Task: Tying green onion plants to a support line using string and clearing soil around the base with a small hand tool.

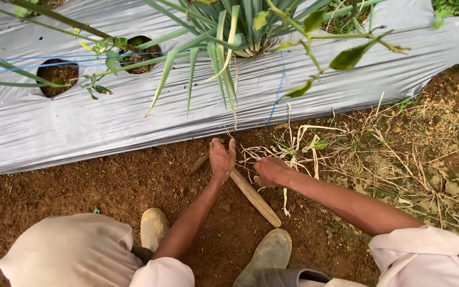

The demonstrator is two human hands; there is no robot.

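Two hands low at plastic mulch sheet (54, 133) edge | left hand (222, 159) half-open over wooden stick (255, 197) | right hand (270, 171) fisted on dry stalks (298, 146) | risk: tugging could tear sheet, snap stalks

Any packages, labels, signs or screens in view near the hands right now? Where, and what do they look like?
None in view: no package, label, sign or screen.
Nearest covering: grey plastic mulch sheet with round planting holes, across the top.
Left hand and right hand are at a wooden stick on bare soil.
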